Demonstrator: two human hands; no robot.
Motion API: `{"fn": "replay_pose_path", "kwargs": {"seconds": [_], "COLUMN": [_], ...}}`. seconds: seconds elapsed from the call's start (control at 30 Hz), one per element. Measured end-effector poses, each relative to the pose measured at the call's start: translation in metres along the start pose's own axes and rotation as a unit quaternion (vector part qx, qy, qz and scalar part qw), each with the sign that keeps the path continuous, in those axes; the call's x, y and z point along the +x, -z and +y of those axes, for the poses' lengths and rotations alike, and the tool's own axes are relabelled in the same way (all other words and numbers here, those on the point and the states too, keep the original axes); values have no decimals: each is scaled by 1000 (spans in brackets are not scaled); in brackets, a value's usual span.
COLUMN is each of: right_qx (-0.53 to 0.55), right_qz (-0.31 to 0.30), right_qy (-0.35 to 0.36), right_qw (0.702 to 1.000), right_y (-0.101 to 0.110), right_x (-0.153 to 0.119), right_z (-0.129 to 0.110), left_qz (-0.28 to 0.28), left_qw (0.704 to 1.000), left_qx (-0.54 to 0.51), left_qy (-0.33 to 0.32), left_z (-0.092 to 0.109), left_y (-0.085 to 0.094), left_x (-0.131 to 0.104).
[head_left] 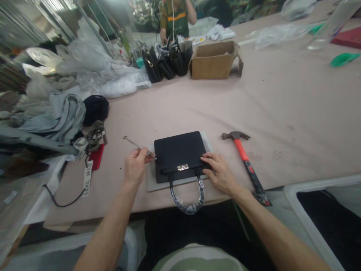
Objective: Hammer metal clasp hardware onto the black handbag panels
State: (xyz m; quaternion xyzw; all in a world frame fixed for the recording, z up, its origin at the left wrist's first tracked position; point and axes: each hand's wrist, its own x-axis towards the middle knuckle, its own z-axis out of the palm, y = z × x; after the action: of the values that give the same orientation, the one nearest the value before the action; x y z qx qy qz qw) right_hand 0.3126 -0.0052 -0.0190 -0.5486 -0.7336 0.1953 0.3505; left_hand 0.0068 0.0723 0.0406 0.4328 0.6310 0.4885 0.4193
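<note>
A black handbag (179,148) lies flat on a grey board (151,184) near the table's front edge. Its silver clasp (182,167) faces up, and the plastic-wrapped handle (187,208) hangs toward me past the edge. My left hand (135,165), at the bag's left side, pinches a thin metal rod-like tool (131,141) with a small rounded end pointing away. Its fingertips are close to the bag's edge; whether they touch it is unclear. My right hand (218,171) grips the bag's right edge, fingertips on top. To the right lies a claw hammer (243,152) with a red and black handle.
Several black handbags (169,62) stand at the back beside an open cardboard box (213,62). Clear plastic bags (93,71) and cloth (60,116) crowd the left. A person (178,19) is across the table. A white bin (293,194) stands at the lower right.
</note>
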Motion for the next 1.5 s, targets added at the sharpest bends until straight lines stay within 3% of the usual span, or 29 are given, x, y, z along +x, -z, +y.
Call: {"fn": "replay_pose_path", "kwargs": {"seconds": [0.07,0.1,0.17,0.23,0.3,0.4,0.47,0.53,0.63,0.77,0.9,1.13,1.37,1.5], "right_qx": [4,4,-4,-32,-78,-112,-99,-89,-101,-89,-77,-82,-77,-60], "right_qz": [2,2,-2,-12,-28,-33,-29,-38,-31,4,-8,-6,-1,-8], "right_qy": [3,3,-3,-11,-7,21,35,44,63,100,122,135,153,132], "right_qw": [1000,1000,1000,999,997,993,994,994,992,991,989,987,985,989], "right_y": [-1,-1,0,2,5,5,0,-10,-25,-35,-34,-32,-33,-32], "right_x": [0,-1,-1,1,5,16,23,28,28,27,29,32,33,33], "right_z": [0,0,-1,-4,-11,-25,-36,-44,-46,-33,-21,-19,-18,-24], "left_qz": [56,72,57,20,3,46,62,32,-4,-16,-4,-47,-27,-88], "left_qw": [981,952,855,771,737,745,768,804,837,831,825,838,832,808], "left_qx": [183,295,513,629,665,664,636,591,545,556,564,534,546,572], "left_qy": [20,35,57,97,121,39,-38,-67,-48,12,50,100,93,108], "left_z": [-7,-11,-18,-25,-30,-31,-27,-21,-11,-8,-15,-20,-22,-24], "left_y": [57,84,128,156,166,151,127,98,59,36,42,64,84,88], "left_x": [13,18,24,23,17,5,-1,-3,2,21,40,61,70,74]}}
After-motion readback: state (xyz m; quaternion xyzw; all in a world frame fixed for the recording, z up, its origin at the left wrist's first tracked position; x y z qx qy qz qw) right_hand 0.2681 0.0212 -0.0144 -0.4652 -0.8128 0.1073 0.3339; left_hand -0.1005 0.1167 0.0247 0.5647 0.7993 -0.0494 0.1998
